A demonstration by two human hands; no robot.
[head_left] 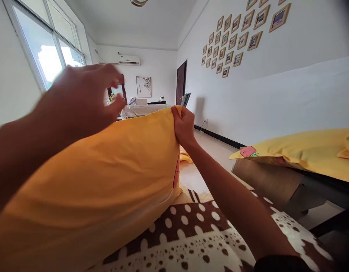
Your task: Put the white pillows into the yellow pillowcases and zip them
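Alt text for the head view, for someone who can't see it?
The right hand grips a corner of a large yellow cloth above a spotted blanket; the blurred left hand is raised, open. More yellow fabric lies at the right; framed pictures hang on the wall.

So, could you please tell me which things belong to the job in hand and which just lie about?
In hand:
orange-yellow cloth, upper corner gripped by the right hand
possibly the yellow cloth with pink print, at right

Just background:
brown and white spotted blanket
white air conditioner
rectangular wooden-framed pictures
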